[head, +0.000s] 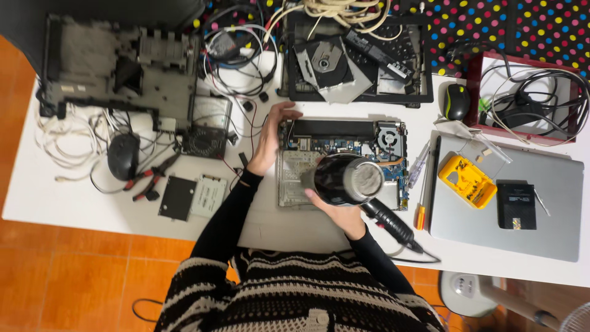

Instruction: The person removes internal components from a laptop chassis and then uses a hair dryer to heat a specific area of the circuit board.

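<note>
Glossy black plastic fills the right hand point(341, 212): its fingers are wrapped tight round a rounded hair dryer point(347, 179), whose grey mesh back faces up and whose ribbed cable collar runs off toward the bench edge. The dryer hangs just above the opened laptop base point(341, 161), a flat rectangle of green-blue circuit board, copper pipe and a round fan, lying mid-bench. The left hand point(270, 138) rests flat, fingers loosely spread and gripping nothing, on the base's upper left corner.

Beside the base on the right lie slim screwdrivers point(420, 169), then a closed silver laptop point(510, 203) carrying a yellow bit holder point(467, 181) and a small black square case point(516, 206). To the left sit two flat metal drives point(190, 197), red-handled pliers point(150, 178), a black mouse point(123, 155), white cable loops and a stripped grey chassis point(123, 71). Farther back is another gutted frame with an optical drive point(353, 58). The bench point(61, 197) is smooth white.
</note>
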